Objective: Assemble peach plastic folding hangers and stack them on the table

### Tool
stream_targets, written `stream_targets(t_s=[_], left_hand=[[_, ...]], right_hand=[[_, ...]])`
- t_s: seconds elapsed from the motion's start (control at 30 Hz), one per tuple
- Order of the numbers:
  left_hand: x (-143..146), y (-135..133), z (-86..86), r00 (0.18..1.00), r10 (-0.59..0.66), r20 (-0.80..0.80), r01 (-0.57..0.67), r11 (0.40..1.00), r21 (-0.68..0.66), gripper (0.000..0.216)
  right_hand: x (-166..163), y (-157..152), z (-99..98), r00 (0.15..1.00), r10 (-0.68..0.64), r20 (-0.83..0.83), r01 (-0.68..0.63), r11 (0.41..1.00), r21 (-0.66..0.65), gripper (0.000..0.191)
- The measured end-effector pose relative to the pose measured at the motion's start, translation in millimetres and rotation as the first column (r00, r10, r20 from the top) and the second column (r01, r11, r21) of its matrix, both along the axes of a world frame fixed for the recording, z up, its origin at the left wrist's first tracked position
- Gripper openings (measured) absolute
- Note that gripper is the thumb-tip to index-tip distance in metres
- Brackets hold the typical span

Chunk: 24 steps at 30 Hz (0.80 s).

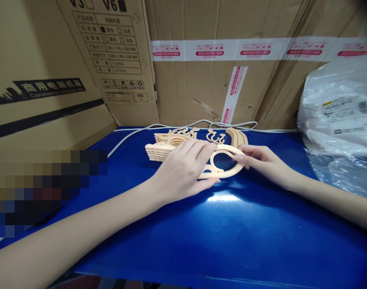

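Note:
Just above the blue table, my left hand [181, 170] is wrapped over a pale peach plastic hanger piece [228, 174], its thumb along the lower edge. The piece has a rounded outline with a ring-shaped opening, and its left part is hidden behind that hand. My right hand [263, 160] pinches the right end of the same piece between thumb and fingers. A stack of similar pieces [156, 153] lies behind and left of my left hand, partly covered by it. Small S-shaped hooks [215, 137] and a group of curved arms [239, 137] lie farther back.
Large cardboard boxes [195, 92] wall off the back and left of the blue table [231, 241]. A white cable [135, 130] runs along the rear. Clear plastic bags [336, 112] with white contents occupy the right side. A pixelated patch hides the left edge.

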State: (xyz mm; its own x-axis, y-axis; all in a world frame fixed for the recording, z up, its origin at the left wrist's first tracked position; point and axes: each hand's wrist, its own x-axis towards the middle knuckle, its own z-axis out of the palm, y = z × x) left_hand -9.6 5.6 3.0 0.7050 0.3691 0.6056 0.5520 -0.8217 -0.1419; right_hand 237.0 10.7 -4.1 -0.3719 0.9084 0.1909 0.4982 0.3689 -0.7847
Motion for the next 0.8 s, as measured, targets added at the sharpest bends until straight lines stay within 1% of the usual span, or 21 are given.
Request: stream_targets(t_s=[0.13,0.3,0.4,0.6,0.8], left_hand=[[-0.8,1.0,-0.2,1.0,0.019,-0.004,-0.019,0.999,0.036,0.058],[-3.0,1.5,1.2,1.0,0.01,0.001,-0.01,0.999,0.048,0.066],[-3.5,2.7,1.7,1.0,0.009,0.001,-0.009,0.999,0.046,0.07],[-3.1,5.4,0.3,1.0,-0.008,-0.004,0.009,0.998,0.06,0.075],[-3.4,7.8,0.5,1.0,-0.006,-0.021,0.006,0.999,0.039,0.076]], right_hand=[[0.4,-1.3,3.7,0.989,-0.009,-0.146,-0.006,0.995,-0.097,0.038],[-0.5,-3.2,2.2,0.963,-0.071,-0.259,0.021,0.981,-0.194,0.032],[-0.6,-3.1,0.3,0.954,-0.079,-0.288,0.013,0.974,-0.225,0.031],[-1.0,-4.7,0.8,0.952,-0.09,-0.293,0.016,0.969,-0.245,0.033],[-3.5,-5.1,1.1,0.951,-0.058,-0.302,-0.021,0.968,-0.252,0.031]])
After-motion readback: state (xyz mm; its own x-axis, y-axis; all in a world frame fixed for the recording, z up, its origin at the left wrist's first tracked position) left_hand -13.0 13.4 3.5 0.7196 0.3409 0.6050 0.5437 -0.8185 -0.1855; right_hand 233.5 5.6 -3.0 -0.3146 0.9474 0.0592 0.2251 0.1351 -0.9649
